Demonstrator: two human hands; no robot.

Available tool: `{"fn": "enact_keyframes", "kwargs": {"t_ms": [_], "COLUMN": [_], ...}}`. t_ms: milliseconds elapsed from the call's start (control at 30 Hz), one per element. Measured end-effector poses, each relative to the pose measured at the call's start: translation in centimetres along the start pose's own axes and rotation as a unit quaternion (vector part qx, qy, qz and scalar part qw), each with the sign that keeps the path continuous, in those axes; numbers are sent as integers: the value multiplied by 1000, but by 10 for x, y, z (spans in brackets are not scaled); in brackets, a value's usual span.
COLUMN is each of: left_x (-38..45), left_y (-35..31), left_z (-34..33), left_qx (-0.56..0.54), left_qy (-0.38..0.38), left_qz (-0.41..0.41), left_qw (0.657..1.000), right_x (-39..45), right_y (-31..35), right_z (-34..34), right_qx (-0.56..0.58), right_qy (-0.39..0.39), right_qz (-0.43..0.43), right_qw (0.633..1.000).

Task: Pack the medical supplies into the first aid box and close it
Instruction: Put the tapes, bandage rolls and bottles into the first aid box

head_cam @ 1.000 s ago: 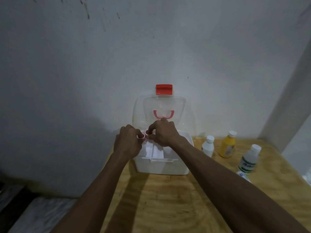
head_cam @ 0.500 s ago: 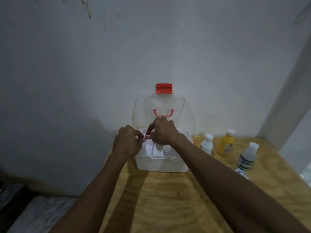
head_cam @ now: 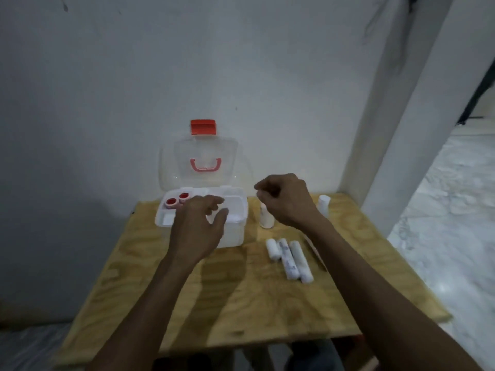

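The white first aid box (head_cam: 235, 234) stands open at the table's back, its clear lid (head_cam: 205, 163) with a red latch leaning on the wall. Two small red-capped jars (head_cam: 176, 201) sit in its back left compartment. My left hand (head_cam: 199, 228) hovers over the box front with fingers apart and nothing in it. My right hand (head_cam: 285, 200) is to the right of the box, above a white bottle (head_cam: 266, 219), fingers curled with nothing seen in them. Three white bandage rolls (head_cam: 290, 259) lie on the table in front of the bottle.
Another white bottle (head_cam: 323, 203) stands at the back right, partly behind my right wrist. The wooden table (head_cam: 241, 298) ends near a white pillar (head_cam: 396, 145) on the right. The wall is close behind the box.
Both hands have let go of the red-capped jars and drawn back from the box. My right hand moved right, over the bottle. The view dropped, showing the bandage rolls.
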State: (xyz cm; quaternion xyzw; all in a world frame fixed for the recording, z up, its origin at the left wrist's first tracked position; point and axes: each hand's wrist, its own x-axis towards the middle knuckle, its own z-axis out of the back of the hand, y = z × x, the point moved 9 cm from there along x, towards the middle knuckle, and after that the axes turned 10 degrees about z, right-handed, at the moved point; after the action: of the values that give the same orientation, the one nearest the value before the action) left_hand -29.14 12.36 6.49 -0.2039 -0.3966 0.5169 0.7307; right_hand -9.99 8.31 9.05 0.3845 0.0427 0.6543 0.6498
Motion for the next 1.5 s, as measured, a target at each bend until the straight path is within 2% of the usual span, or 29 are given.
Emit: {"fn": "enact_keyframes", "kwargs": {"t_ms": [133,267,533,767,1000,1200,1367,1500], "left_x": [-32,-41,-38,-42,-51,-46,-14,19], "left_y": [-10,0,9,7,-4,-21,3,44], "left_z": [-61,-122,-169,-172,-147,-81,-6,39], "left_qx": [-2,47,104,68,-32,-118,-103,-46], "left_qy": [96,181,255,285,253,161,47,0], "left_qz": [10,54,100,106,81,45,61,119], "left_qw": [995,981,956,950,964,979,992,992], "right_x": [-47,-79,-95,-98,-96,-75,-36,-2], "right_y": [-51,-80,-78,-86,-91,-59,-6,20], "right_z": [27,5,-42,-42,-30,-4,-13,-52], "right_qx": [-46,-75,-153,-143,-90,5,59,91], "right_qy": [-18,66,185,150,117,36,0,9], "right_qz": [-89,-143,-127,-180,-212,-182,-128,-123], "right_qw": [995,985,962,962,966,983,990,988]}}
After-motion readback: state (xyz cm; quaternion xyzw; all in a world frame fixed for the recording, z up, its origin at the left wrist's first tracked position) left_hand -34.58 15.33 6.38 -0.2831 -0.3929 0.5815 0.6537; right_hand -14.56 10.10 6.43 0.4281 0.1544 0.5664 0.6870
